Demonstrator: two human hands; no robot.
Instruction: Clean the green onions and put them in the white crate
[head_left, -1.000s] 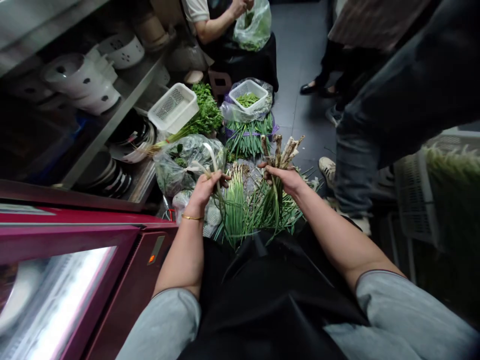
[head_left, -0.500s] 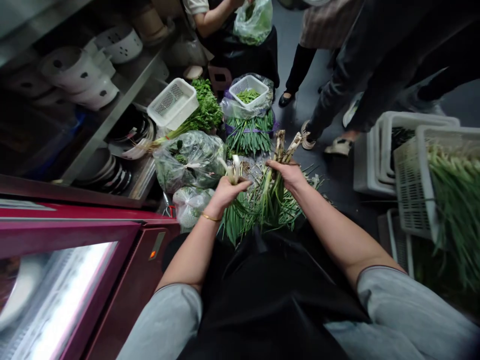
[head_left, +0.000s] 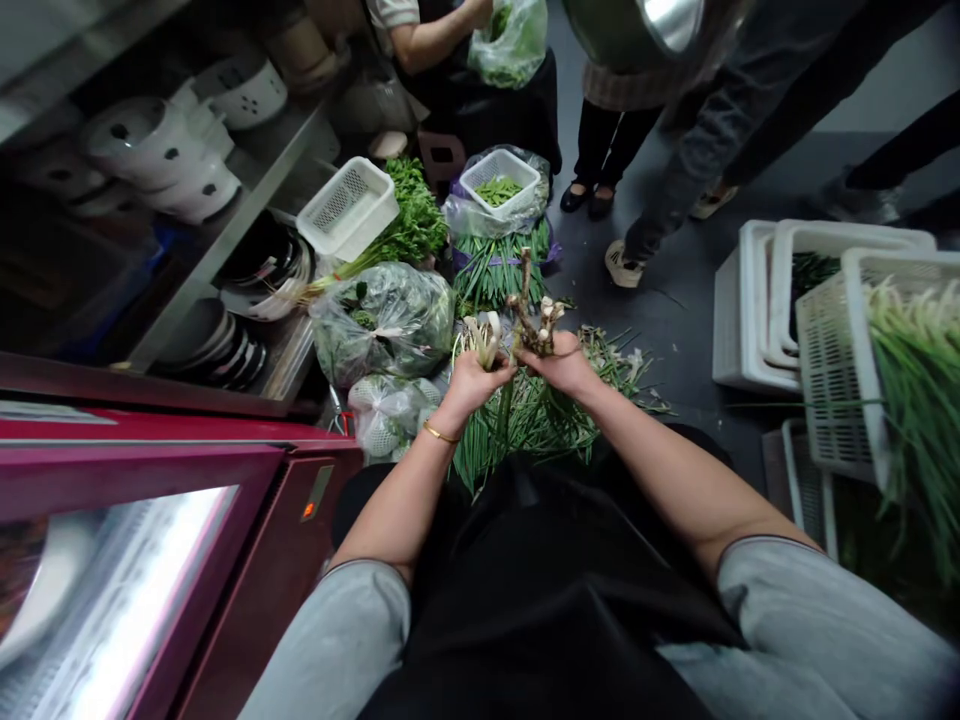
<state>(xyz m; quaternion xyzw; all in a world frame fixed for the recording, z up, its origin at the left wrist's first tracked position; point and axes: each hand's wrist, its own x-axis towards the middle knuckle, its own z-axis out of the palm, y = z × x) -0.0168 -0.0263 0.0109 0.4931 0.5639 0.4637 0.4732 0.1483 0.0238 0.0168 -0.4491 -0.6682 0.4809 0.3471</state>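
Observation:
My left hand (head_left: 478, 382) is closed round several green onions (head_left: 489, 340), their pale white ends standing up above the thumb. Close beside it, my right hand (head_left: 562, 366) grips a bunch of unpeeled green onions (head_left: 534, 318) with brown, dirty root ends pointing up. The thumbs and fingertips of both hands nearly meet between the two bunches; whether they touch I cannot tell. Below the hands lies a heap of long green leaves (head_left: 491, 440) with loose trimmings (head_left: 622, 365) spread to its right.
Left stand a bagged vegetable bundle (head_left: 409, 310), a white basket (head_left: 349, 208) and leafy greens (head_left: 416, 205). Ahead, a small basket (head_left: 501, 185) rests on tied greens. Crates with green onions (head_left: 840, 370) are at right. A co-worker's arm (head_left: 439, 38) and other people's legs are beyond; shelves (head_left: 225, 235) at left.
My right hand has moved left and my left hand slightly right, so they are now close together. The brown root ends have tilted. A person's legs beyond have shifted and a metal pot has come in.

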